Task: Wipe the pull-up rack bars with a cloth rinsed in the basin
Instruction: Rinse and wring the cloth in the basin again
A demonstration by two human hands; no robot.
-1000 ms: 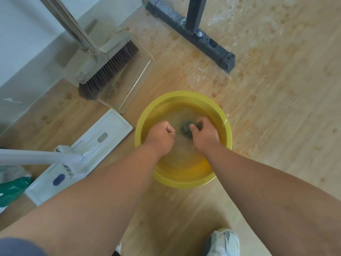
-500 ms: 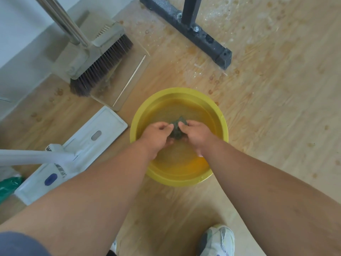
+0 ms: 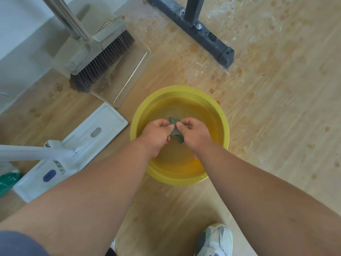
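Note:
A yellow basin (image 3: 220, 115) with water stands on the wooden floor in front of me. Over it, my left hand (image 3: 156, 133) and my right hand (image 3: 194, 133) both grip a small dark green cloth (image 3: 176, 131), bunched between them just above the water. The black base bar of the pull-up rack (image 3: 204, 36) lies on the floor beyond the basin, with its upright post (image 3: 192, 8) rising out of view.
A broom (image 3: 103, 58) rests in a clear dustpan (image 3: 127, 78) at the upper left by the wall. A white flat mop head (image 3: 73, 150) with its handle lies left of the basin. My shoe (image 3: 214, 239) is below. Water spots mark the floor near the rack.
My hands came together from apart in the water, and lifted the cloth up between them. The view shifted slightly.

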